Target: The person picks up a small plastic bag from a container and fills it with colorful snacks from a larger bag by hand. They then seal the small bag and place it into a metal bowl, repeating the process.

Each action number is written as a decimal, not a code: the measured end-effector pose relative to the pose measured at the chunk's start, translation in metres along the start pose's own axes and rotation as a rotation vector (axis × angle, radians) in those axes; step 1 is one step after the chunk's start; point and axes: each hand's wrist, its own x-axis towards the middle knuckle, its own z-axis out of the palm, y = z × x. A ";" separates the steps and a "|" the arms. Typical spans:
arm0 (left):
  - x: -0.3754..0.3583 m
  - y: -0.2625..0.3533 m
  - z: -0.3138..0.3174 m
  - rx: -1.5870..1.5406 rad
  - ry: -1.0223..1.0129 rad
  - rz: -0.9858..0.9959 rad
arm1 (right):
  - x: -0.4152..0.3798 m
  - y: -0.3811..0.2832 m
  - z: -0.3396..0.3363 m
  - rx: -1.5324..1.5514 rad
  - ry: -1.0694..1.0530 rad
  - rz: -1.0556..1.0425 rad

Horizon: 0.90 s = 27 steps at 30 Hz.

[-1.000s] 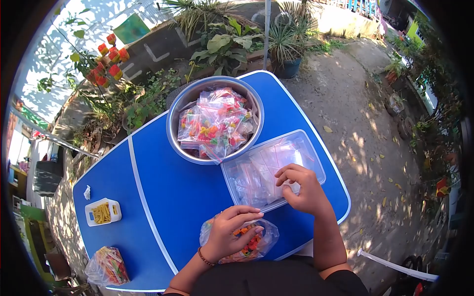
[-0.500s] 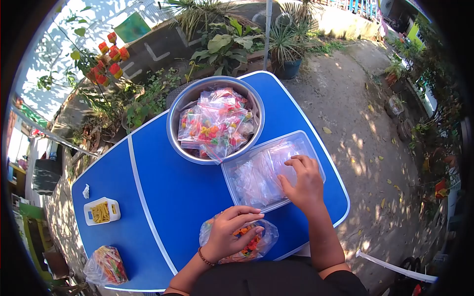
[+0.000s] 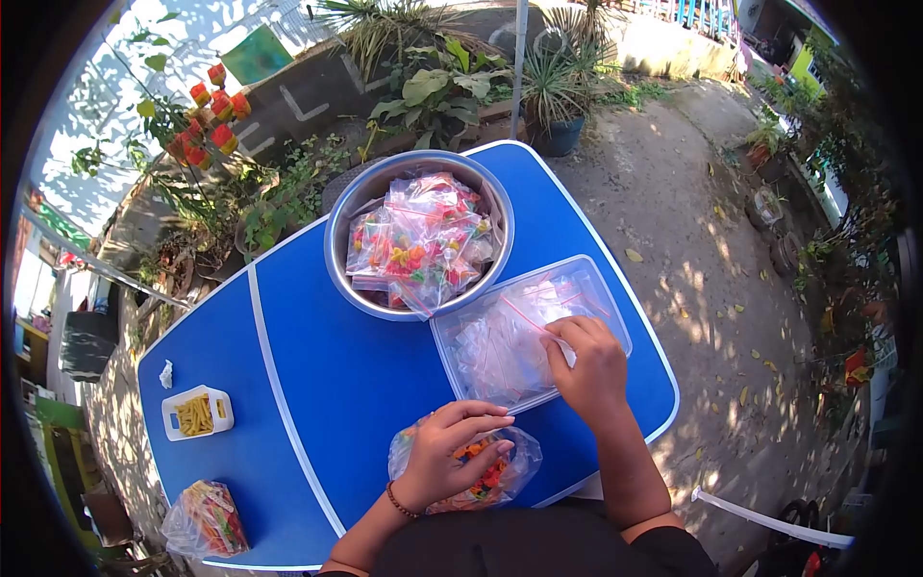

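Observation:
My right hand (image 3: 588, 363) pinches the edge of a clear zip bag (image 3: 527, 325) with a red seal line, partly raised over the pile. Beneath it, a clear plastic container (image 3: 446, 358) holds many more flat zip bags (image 3: 486, 370). My left hand (image 3: 452, 450), a beaded bracelet on its wrist, hovers with fingers stretched and thumb apart, holding nothing. Under that hand lies a clear plastic bag (image 3: 519, 466) of small orange, red and green pieces, partly hidden. Behind the container, a steel basin (image 3: 336, 260) is heaped with filled zip bags (image 3: 413, 240) of colourful pieces.
The blue table (image 3: 317, 385) has a white edge. On its left stand a white basket (image 3: 226, 420) of yellow sticks, a crumpled white scrap (image 3: 166, 373) and a plastic bag (image 3: 207, 519) of colourful items. Potted plants (image 3: 560, 125) and a pole (image 3: 519, 67) stand beyond.
My right hand has closed its fingers on a zip bag and drawn it slightly up and toward me. My left hand stays in place.

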 end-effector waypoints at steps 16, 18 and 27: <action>-0.009 0.010 -0.008 -0.017 0.050 -0.001 | 0.004 -0.017 -0.027 0.089 0.264 -0.038; -0.013 0.011 -0.010 -0.021 0.067 -0.005 | 0.002 -0.025 -0.029 0.209 0.347 0.037; -0.034 0.018 -0.017 -0.081 0.442 -0.018 | -0.014 -0.052 -0.021 1.100 -0.074 0.246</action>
